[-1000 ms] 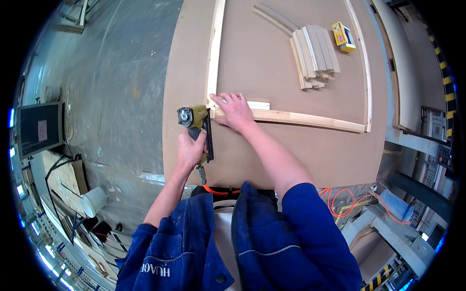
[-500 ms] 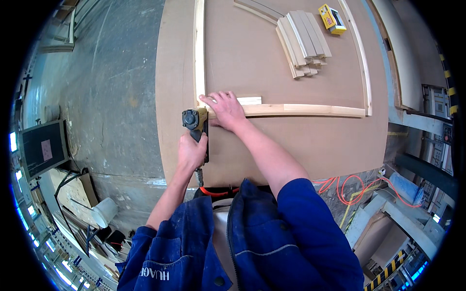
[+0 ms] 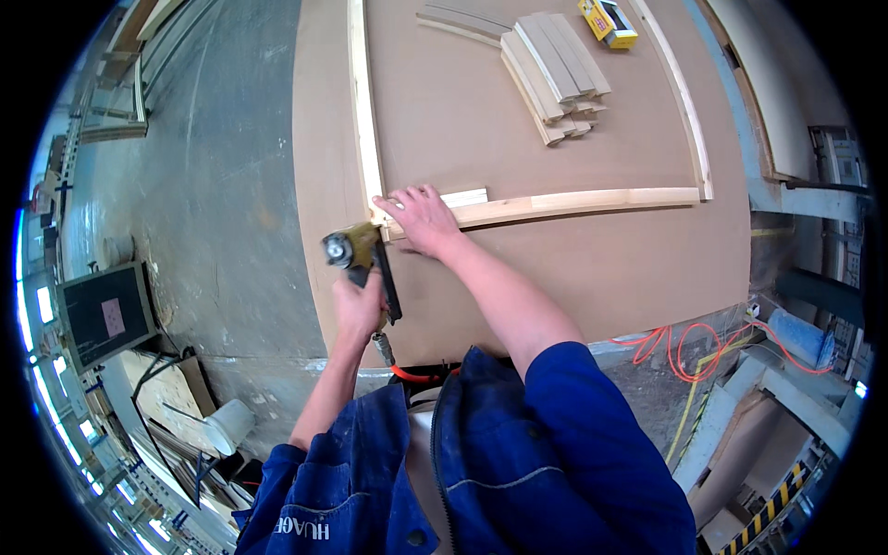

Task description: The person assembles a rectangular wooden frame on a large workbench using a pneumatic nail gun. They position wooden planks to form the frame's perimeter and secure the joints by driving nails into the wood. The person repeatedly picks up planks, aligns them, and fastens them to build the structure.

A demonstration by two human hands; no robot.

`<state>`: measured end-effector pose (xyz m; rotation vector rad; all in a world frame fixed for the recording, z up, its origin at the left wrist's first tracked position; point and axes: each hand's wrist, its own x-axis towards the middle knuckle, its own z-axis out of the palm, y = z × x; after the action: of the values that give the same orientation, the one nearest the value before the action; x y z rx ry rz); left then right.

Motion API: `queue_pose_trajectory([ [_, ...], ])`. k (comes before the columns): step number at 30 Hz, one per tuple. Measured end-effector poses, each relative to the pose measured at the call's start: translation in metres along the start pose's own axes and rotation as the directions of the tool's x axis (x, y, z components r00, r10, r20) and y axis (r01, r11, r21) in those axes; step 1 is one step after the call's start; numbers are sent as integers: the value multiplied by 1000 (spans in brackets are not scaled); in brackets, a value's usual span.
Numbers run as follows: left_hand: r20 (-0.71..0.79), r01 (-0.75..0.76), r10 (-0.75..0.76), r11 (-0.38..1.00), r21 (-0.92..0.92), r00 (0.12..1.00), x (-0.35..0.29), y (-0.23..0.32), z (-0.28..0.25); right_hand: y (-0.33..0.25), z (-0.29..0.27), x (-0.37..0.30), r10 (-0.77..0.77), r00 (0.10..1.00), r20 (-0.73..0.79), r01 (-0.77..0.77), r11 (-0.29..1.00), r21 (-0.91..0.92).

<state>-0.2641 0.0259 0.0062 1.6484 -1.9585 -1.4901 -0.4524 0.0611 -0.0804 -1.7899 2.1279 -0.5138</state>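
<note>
My left hand [image 3: 359, 303] is closed round the handle of a pneumatic nail gun [image 3: 356, 248], its air fitting and orange hose trailing from the bottom. The gun's head is slightly smeared by motion and lies just left of the frame corner. My right hand [image 3: 422, 220] grips the left end of a crosswise wooden strip [image 3: 573, 201], thumb and fingers over it, close to where it meets the upright wooden strip [image 3: 366, 129]. A short pale wood piece [image 3: 465, 197] lies against the strip's far side, partly hidden by my right hand.
The wooden frame lies on a large brown board [image 3: 536, 277]. Inside it are a stack of wood slats [image 3: 555, 69] and a yellow box [image 3: 609, 24]. At right on the floor, an orange air hose [image 3: 684, 356] is coiled. A monitor [image 3: 106, 314] stands at left.
The nail gun in my left hand has moved left and slightly down, away from the strip's end, and has tilted. My right hand stays on the corner. The whole view has shifted slightly.
</note>
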Motion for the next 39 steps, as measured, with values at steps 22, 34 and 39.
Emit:
queue_pose_trajectory([
  [22,42,11,-13,998,65,999,25,15,14,101,-51,-80,335,937,-96,-327,941,89],
  [34,56,11,-15,998,66,998,19,16,20,103,-47,-80,358,928,-101,-349,932,98],
  [39,66,33,-37,998,57,997,19,12,19,104,-47,-80,358,928,-107,-346,931,115],
])
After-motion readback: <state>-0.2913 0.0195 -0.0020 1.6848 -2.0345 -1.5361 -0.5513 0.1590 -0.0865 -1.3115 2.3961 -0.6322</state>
